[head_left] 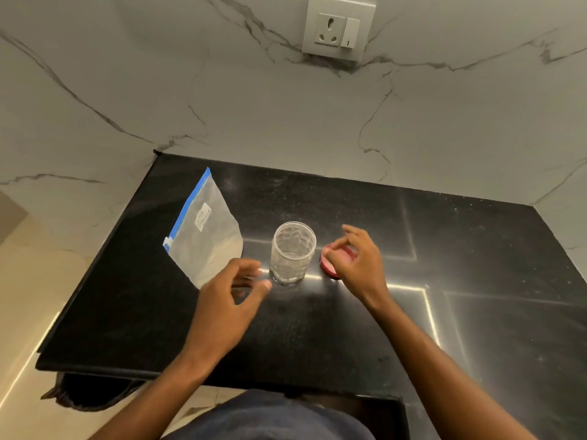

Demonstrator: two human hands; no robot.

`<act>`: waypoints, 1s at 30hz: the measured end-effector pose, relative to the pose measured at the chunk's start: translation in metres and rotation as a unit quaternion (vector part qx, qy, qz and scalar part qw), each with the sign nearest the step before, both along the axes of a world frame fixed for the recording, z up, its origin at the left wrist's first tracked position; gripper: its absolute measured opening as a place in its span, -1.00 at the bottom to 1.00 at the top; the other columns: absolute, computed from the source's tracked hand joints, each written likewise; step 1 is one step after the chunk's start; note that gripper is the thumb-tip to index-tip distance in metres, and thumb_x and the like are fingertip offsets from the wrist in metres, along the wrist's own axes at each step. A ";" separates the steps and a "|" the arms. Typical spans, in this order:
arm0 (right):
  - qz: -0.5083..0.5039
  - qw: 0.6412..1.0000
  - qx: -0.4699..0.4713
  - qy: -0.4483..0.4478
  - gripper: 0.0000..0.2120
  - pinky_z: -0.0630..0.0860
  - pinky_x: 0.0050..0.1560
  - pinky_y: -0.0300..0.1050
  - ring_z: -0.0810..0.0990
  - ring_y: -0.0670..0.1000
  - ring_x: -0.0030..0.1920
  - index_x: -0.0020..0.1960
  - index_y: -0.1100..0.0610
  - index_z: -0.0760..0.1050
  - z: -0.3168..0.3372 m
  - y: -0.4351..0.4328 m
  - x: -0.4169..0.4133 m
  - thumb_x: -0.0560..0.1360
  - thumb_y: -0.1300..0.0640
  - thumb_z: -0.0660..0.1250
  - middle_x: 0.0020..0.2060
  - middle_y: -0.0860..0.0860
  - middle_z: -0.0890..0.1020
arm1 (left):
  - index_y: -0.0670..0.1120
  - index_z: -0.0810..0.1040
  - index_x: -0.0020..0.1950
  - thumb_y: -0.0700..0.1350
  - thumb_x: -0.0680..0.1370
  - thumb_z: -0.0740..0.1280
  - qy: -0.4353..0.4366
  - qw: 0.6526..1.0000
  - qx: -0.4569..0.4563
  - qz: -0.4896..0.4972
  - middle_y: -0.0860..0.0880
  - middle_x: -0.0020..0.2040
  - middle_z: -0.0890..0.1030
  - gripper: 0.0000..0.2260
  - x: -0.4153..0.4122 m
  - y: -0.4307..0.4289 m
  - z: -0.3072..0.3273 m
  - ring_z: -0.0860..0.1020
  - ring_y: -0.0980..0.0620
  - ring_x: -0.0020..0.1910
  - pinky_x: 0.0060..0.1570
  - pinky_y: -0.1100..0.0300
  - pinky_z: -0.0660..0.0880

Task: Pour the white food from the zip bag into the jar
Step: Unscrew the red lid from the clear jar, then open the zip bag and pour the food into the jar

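Observation:
A clear zip bag (206, 230) with a blue seal strip and a small white label lies on the black counter (317, 328), white food settled in its lower part. Right of it stands an empty, lidless clear jar (292, 253) with a dimpled wall. A red lid (332, 265) lies flat just right of the jar. My left hand (228, 300) hovers in front of the bag's lower corner, fingers apart, holding nothing. My right hand (355, 258) is over the red lid with fingers spread; whether it touches the lid I cannot tell.
White marble walls enclose the counter at the back and on the right. A wall socket with a switch (338, 28) sits high on the back wall. The counter's left edge drops to a pale floor, and a dark object (92, 392) lies below its front left corner.

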State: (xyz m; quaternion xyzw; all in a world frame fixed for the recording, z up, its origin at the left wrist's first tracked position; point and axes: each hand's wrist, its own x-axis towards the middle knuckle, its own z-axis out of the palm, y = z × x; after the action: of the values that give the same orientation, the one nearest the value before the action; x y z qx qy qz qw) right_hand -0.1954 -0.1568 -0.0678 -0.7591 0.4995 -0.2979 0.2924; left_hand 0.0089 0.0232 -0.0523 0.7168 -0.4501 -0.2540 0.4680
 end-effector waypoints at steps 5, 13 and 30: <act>0.220 0.970 -0.072 -0.079 -0.94 0.69 0.04 -0.04 0.67 -0.08 0.11 0.00 0.11 0.66 0.078 0.024 0.069 0.55 0.16 0.51 0.12 -0.02 0.68 | 0.10 0.62 0.04 -0.01 0.54 0.49 -0.093 0.982 -0.134 0.099 0.20 -0.06 0.68 -0.88 0.027 0.032 0.024 0.67 0.24 -0.03 -0.10 0.39 0.62; 0.462 0.823 -0.278 0.176 -0.58 0.62 0.12 0.02 0.57 0.10 0.35 0.50 0.00 0.48 0.119 0.048 0.187 0.65 0.05 0.37 0.45 0.01 0.56 | -0.02 0.61 0.21 0.12 0.59 0.48 -0.071 0.960 -0.143 0.232 0.03 0.06 0.67 -0.70 0.058 0.043 0.015 0.64 0.11 0.02 -0.07 0.30 0.58; 0.524 0.694 -0.358 0.342 -0.70 0.39 0.24 0.05 0.39 0.04 0.43 0.35 -0.10 0.60 0.137 -0.029 0.224 0.63 0.00 0.37 0.36 -0.09 0.58 | -0.15 0.76 0.10 -0.08 0.52 0.54 -0.120 0.944 -0.140 0.274 -0.03 -0.03 0.78 -0.79 0.075 0.034 0.007 0.72 0.13 -0.10 -0.15 0.06 0.72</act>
State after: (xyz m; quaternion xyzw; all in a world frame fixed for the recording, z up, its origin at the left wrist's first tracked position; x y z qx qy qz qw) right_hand 0.0285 -0.1856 0.0692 -0.9945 -0.0579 0.0270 -0.0836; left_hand 0.0834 0.0575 -0.0449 0.7648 -0.3203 0.0372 0.5577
